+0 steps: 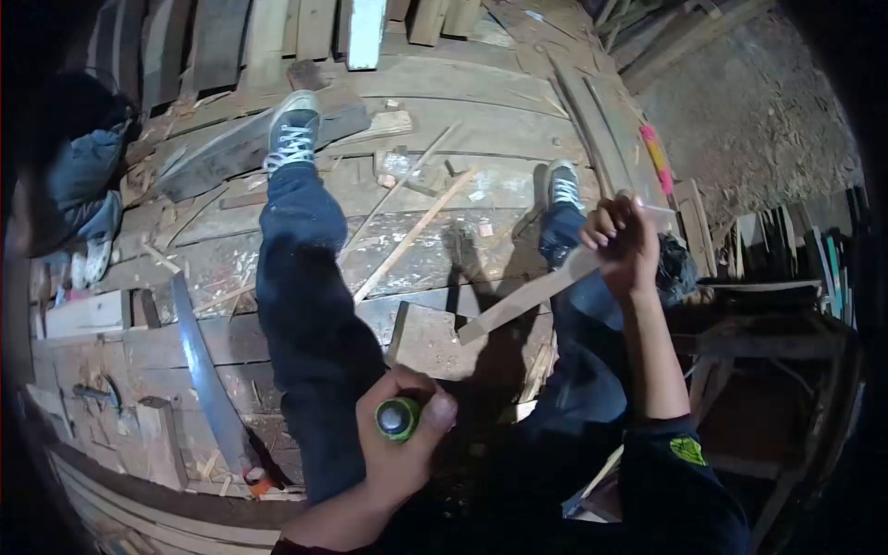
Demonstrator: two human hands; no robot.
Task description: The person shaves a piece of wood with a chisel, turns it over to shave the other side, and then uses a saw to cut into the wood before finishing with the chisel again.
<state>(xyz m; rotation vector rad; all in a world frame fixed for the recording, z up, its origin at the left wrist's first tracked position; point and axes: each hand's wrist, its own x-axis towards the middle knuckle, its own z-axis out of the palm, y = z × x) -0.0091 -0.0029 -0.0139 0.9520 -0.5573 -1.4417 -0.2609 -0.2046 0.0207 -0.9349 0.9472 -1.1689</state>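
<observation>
My left hand (405, 430) is wrapped around a green cylindrical handle (397, 419), whose round greyish end faces up at me; its lower part is hidden. Raised at the right, my right hand (624, 242) has its fingers closed on a thin flat wooden strip (532, 294). The strip slants down to the left, and a short end pokes out past the fingers. Below its lower tip lies a wooden board (425, 335) between my legs.
A handsaw (205, 370) lies on the plank floor at the left, near a hammer-like tool (97, 393). Another person's leg (88, 180) is at far left. Planks (314, 32) line the back. A dark stand (768, 347) is at right. Offcuts litter the floor.
</observation>
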